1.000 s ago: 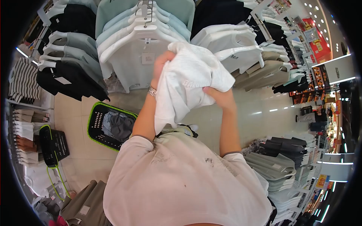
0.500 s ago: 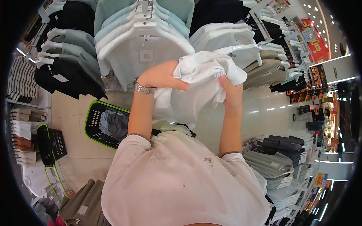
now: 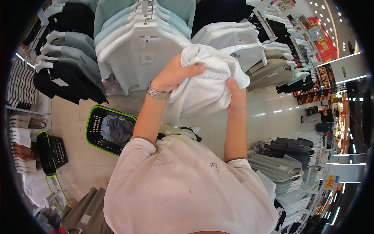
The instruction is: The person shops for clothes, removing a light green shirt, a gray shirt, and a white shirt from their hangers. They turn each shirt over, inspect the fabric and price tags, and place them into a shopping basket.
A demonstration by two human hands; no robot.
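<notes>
A bunched white garment point(image 3: 210, 84) is stretched between my two hands, in front of the hanging shirts. My left hand point(image 3: 175, 76), with a metal bracelet on the wrist, grips its left side, thumb on top. At the right edge, my right hand point(image 3: 236, 95) pinches the cloth with the thumb in front; its other fingers are hidden behind the fabric. A gathered band shows between the thumbs, and the lower part of the garment hangs loose. Just behind it is a white shirt point(image 3: 132, 58) on a white hanger.
A black basket with a green rim point(image 3: 90, 134), holding dark clothes point(image 3: 119, 128), stands on the floor at left. Another black basket point(image 3: 52, 154) is farther left. Racks of black shirts point(image 3: 72, 82), beige shirts point(image 3: 272, 74) and folded grey clothes point(image 3: 276, 167) surround me.
My left thumb has moved up and right over the cloth. The garment has been spread wider and turned, so its gathered band shows more clearly. The view has shifted slightly.
</notes>
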